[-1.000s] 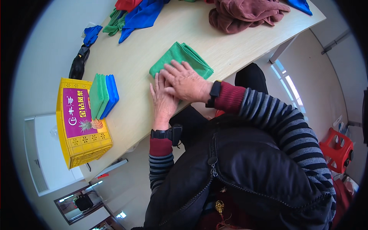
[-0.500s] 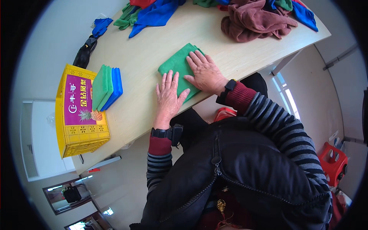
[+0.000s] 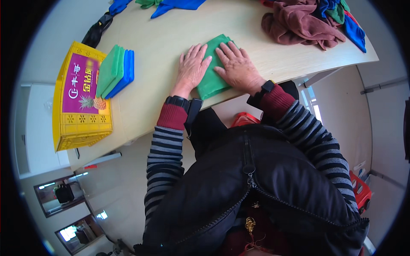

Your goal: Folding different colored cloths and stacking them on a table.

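Note:
A folded green cloth [image 3: 215,79] lies on the table near its front edge, between my two hands. My left hand [image 3: 192,68] rests along the cloth's left side with its fingers stretched out and its thumb at the cloth. On the opposite side, my right hand [image 3: 239,68] lies flat over the right edge, fingers extended. Neither hand grips anything. What lies under the palms is hidden.
Folded green cloths [image 3: 112,70] and blue cloths [image 3: 128,72] stand against a yellow crate [image 3: 83,138] at the left. Heaped brown cloth [image 3: 299,23] and a loose blue cloth [image 3: 354,36] lie at the far right. A black item [image 3: 97,32] sits at the far left edge.
My left hand has moved from on top of the green cloth to its left side. My right hand has shifted toward the cloth's right edge. The whole view has also shifted.

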A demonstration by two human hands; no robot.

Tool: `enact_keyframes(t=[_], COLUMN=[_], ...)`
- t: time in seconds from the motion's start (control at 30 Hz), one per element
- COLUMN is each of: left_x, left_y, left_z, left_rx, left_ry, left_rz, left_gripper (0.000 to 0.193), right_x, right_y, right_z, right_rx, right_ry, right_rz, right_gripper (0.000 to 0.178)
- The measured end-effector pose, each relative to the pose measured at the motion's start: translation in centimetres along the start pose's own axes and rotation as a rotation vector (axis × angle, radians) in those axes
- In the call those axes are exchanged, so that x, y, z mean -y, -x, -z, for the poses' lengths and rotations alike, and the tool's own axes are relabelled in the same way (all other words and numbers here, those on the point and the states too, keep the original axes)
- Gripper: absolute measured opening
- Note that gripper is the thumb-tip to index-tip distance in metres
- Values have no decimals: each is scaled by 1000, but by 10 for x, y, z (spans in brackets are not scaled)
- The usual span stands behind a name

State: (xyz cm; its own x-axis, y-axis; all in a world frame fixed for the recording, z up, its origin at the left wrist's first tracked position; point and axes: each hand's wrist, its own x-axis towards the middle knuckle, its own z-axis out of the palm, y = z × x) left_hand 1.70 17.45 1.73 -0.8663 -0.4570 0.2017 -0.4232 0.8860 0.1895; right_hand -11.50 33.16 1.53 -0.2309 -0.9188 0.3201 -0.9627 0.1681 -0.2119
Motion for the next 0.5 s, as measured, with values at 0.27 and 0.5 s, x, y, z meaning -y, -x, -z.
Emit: enact_keyframes(t=[0.27,0.5], left_x=[-34,-63], left_y=[47,96], left_z=[28,21], left_rx=[-136,-233], left_ry=[184,-3], left_rz=[-100,-92], left_gripper=[59,45], right_x=[-5,-4], right_y=[2,2], right_z=[-5,-2], right_rx=[-8,-44], right_ry=[26,34], right_rz=[-23,-12], right_gripper=[65,64])
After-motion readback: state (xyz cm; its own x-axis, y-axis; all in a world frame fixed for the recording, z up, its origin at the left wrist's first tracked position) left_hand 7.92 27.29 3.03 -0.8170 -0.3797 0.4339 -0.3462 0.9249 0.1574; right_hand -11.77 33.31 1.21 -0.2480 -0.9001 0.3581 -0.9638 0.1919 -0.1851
